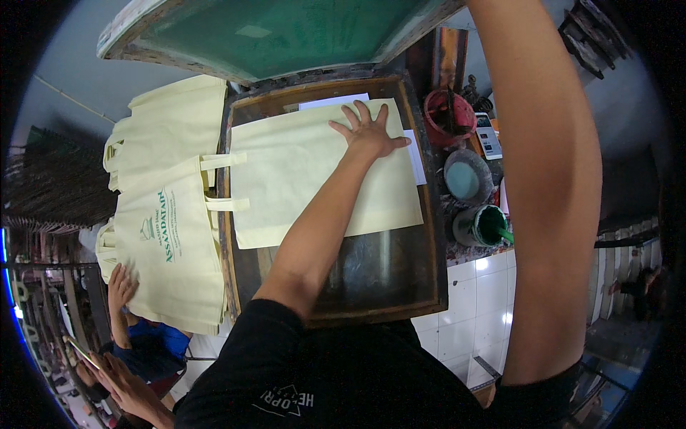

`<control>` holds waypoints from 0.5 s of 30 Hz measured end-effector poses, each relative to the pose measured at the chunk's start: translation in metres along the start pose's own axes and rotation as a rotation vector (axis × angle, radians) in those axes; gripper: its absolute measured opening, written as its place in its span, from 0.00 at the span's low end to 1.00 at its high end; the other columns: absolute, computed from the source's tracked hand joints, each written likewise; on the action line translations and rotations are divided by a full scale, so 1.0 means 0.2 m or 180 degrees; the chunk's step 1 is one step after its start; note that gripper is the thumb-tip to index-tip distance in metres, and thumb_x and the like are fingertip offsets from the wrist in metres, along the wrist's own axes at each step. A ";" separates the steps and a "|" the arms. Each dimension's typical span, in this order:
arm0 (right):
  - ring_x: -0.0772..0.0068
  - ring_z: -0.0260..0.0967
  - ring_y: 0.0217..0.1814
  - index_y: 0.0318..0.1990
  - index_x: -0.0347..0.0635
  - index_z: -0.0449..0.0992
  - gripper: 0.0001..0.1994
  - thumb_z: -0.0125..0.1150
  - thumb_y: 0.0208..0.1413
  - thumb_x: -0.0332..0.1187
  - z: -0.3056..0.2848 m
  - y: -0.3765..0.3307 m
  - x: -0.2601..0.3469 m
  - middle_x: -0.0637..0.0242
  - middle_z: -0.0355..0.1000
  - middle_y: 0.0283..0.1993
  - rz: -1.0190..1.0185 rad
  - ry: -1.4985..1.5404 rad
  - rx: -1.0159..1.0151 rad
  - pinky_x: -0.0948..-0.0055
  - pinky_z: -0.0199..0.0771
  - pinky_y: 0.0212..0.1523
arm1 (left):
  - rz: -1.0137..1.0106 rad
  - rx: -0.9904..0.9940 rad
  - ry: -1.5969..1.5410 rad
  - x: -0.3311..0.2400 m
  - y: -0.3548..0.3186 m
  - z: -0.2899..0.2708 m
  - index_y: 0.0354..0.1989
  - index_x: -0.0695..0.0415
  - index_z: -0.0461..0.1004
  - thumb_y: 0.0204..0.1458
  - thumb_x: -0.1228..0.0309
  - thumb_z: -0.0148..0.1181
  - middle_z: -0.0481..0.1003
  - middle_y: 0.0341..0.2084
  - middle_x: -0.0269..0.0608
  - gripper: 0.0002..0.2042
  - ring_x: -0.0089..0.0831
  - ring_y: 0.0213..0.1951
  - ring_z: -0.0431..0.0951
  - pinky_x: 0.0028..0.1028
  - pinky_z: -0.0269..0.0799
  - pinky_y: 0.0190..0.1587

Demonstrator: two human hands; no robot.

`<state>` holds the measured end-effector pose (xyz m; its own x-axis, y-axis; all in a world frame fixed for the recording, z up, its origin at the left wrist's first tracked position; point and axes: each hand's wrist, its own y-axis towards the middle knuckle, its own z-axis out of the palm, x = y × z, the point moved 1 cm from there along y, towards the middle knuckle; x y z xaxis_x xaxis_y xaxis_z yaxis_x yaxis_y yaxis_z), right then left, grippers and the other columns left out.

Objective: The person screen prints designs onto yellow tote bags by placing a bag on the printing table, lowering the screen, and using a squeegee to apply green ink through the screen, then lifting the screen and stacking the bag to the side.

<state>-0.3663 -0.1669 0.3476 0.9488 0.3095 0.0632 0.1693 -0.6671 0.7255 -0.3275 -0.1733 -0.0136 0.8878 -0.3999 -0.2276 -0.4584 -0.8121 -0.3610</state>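
A cream fabric tote bag (pixel 300 164) lies flat on a dark glass-topped board with a wooden rim (pixel 386 311), its two handles (pixel 227 204) pointing left. My left hand (pixel 368 136) presses on the bag's upper right part, palm down with fingers spread. White paper (pixel 414 161) sticks out from under the bag at its right and far edges. Above the board's far side, a printing screen (pixel 271 39) with green mesh is raised at a tilt. My right arm (pixel 547 193) reaches up past the screen's right end; the right hand is beyond the picture's upper edge.
Stacked cream bags (pixel 171 129) stand left, the front ones bearing a green print. To the right are a red pot (pixel 449 118), a phone (pixel 489 136), a bowl of pale blue liquid (pixel 463 182) and a green paint tub (pixel 480 226). Another person's hand (pixel 121 287) touches the left stack.
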 end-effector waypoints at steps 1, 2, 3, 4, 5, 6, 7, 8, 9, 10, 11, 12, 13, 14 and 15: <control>0.44 0.79 0.42 0.38 0.33 0.86 0.18 0.72 0.50 0.41 -0.01 -0.01 0.02 0.41 0.80 0.40 0.0047 0.0050 0.0056 0.54 0.77 0.49 | -0.0016 -0.0008 0.0012 0.00 0.00 0.01 0.79 0.36 0.40 0.46 0.26 0.56 0.30 0.77 0.59 0.54 0.69 0.75 0.24 0.81 0.28 0.64; 0.43 0.79 0.42 0.38 0.33 0.86 0.18 0.72 0.50 0.41 -0.02 -0.01 0.03 0.41 0.80 0.40 0.0095 0.0100 0.0112 0.54 0.77 0.49 | -0.0033 -0.0015 0.0023 0.01 0.00 0.01 0.79 0.36 0.40 0.47 0.26 0.55 0.30 0.77 0.59 0.54 0.69 0.75 0.24 0.80 0.28 0.64; 0.43 0.79 0.42 0.38 0.33 0.86 0.18 0.72 0.50 0.41 -0.02 -0.01 0.03 0.40 0.80 0.40 0.0048 0.0083 0.0066 0.54 0.77 0.49 | -0.0050 -0.0021 0.0033 0.01 0.01 0.02 0.79 0.35 0.40 0.47 0.26 0.55 0.30 0.77 0.59 0.54 0.69 0.75 0.25 0.80 0.29 0.64; 0.42 0.79 0.42 0.38 0.33 0.86 0.18 0.72 0.50 0.41 -0.01 0.00 0.01 0.40 0.80 0.39 0.0007 0.0058 0.0021 0.54 0.77 0.48 | -0.0043 -0.0028 0.0030 0.01 0.01 0.01 0.79 0.35 0.39 0.47 0.26 0.55 0.30 0.77 0.59 0.54 0.69 0.75 0.25 0.80 0.29 0.64; 0.42 0.79 0.42 0.38 0.32 0.86 0.18 0.72 0.50 0.41 0.00 0.00 0.00 0.40 0.80 0.39 -0.0034 0.0035 -0.0023 0.54 0.77 0.48 | -0.0037 -0.0035 0.0027 0.01 0.01 0.01 0.79 0.35 0.39 0.47 0.26 0.55 0.30 0.77 0.58 0.54 0.69 0.75 0.25 0.80 0.29 0.64; 0.42 0.79 0.42 0.38 0.33 0.86 0.18 0.72 0.50 0.41 0.01 0.01 -0.01 0.40 0.80 0.39 -0.0010 -0.0048 -0.0038 0.54 0.77 0.48 | -0.0031 -0.0041 0.0023 0.00 0.01 0.01 0.79 0.35 0.39 0.46 0.25 0.55 0.30 0.77 0.58 0.55 0.68 0.75 0.25 0.80 0.29 0.65; 0.42 0.79 0.42 0.37 0.33 0.86 0.18 0.72 0.50 0.41 0.03 0.03 -0.01 0.40 0.80 0.39 0.0016 -0.0124 -0.0051 0.54 0.77 0.48 | -0.0027 -0.0023 0.0026 0.00 0.01 0.01 0.79 0.36 0.39 0.46 0.25 0.55 0.30 0.77 0.58 0.55 0.69 0.75 0.25 0.80 0.29 0.65; 0.42 0.79 0.42 0.37 0.33 0.86 0.18 0.72 0.50 0.42 0.04 0.04 -0.02 0.40 0.80 0.39 0.0043 -0.0200 -0.0065 0.54 0.76 0.49 | -0.0022 -0.0005 0.0030 0.00 0.01 0.00 0.79 0.36 0.39 0.46 0.25 0.56 0.30 0.77 0.59 0.56 0.69 0.75 0.25 0.80 0.29 0.65; 0.42 0.79 0.42 0.37 0.33 0.86 0.18 0.72 0.50 0.42 0.03 0.03 -0.02 0.40 0.80 0.39 0.0014 -0.0114 -0.0038 0.54 0.76 0.49 | -0.0017 0.0013 0.0033 0.00 0.01 0.00 0.79 0.37 0.39 0.45 0.25 0.56 0.31 0.77 0.59 0.56 0.69 0.75 0.25 0.79 0.29 0.65; 0.42 0.79 0.43 0.38 0.33 0.86 0.18 0.72 0.50 0.42 0.02 0.01 -0.01 0.41 0.80 0.40 -0.0026 -0.0024 -0.0019 0.54 0.76 0.49 | -0.0034 0.0015 0.0051 0.00 0.01 -0.01 0.79 0.38 0.39 0.45 0.25 0.56 0.31 0.77 0.59 0.57 0.69 0.75 0.25 0.79 0.29 0.65; 0.42 0.79 0.43 0.38 0.33 0.86 0.18 0.72 0.50 0.42 0.02 0.00 0.00 0.41 0.80 0.40 -0.0066 0.0066 0.0000 0.54 0.76 0.49 | -0.0050 0.0017 0.0069 0.00 0.01 -0.01 0.79 0.39 0.39 0.45 0.25 0.57 0.31 0.77 0.59 0.57 0.69 0.75 0.26 0.79 0.29 0.65; 0.42 0.79 0.43 0.38 0.33 0.86 0.18 0.72 0.50 0.42 0.02 0.00 0.00 0.41 0.80 0.40 -0.0023 0.0043 -0.0002 0.54 0.76 0.49 | -0.0065 0.0020 0.0086 0.00 0.02 -0.01 0.79 0.40 0.39 0.44 0.25 0.57 0.31 0.77 0.59 0.58 0.69 0.75 0.26 0.79 0.28 0.65; 0.42 0.79 0.43 0.38 0.33 0.86 0.18 0.72 0.50 0.42 0.03 0.01 0.00 0.41 0.80 0.40 0.0027 0.0015 0.0003 0.54 0.76 0.50 | -0.0048 0.0005 0.0109 0.00 0.02 -0.01 0.79 0.41 0.39 0.44 0.25 0.57 0.31 0.77 0.59 0.58 0.69 0.75 0.26 0.79 0.28 0.65; 0.42 0.79 0.43 0.38 0.33 0.86 0.18 0.73 0.49 0.42 0.03 0.01 0.00 0.41 0.80 0.40 0.0079 -0.0013 0.0009 0.54 0.76 0.50 | -0.0030 -0.0008 0.0132 0.00 0.02 -0.02 0.79 0.41 0.40 0.44 0.25 0.58 0.31 0.77 0.59 0.58 0.69 0.75 0.27 0.79 0.28 0.65; 0.42 0.79 0.43 0.38 0.33 0.86 0.18 0.73 0.49 0.42 0.03 0.00 0.00 0.41 0.80 0.40 0.0050 -0.0039 0.0035 0.54 0.76 0.50 | -0.0011 -0.0020 0.0155 0.00 0.03 -0.02 0.79 0.42 0.40 0.44 0.25 0.58 0.31 0.77 0.59 0.59 0.69 0.75 0.27 0.79 0.28 0.65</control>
<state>-0.3650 -0.1705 0.3440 0.9545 0.2907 0.0660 0.1573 -0.6792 0.7169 -0.3306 -0.1792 -0.0114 0.8905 -0.4171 -0.1821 -0.4551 -0.8162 -0.3560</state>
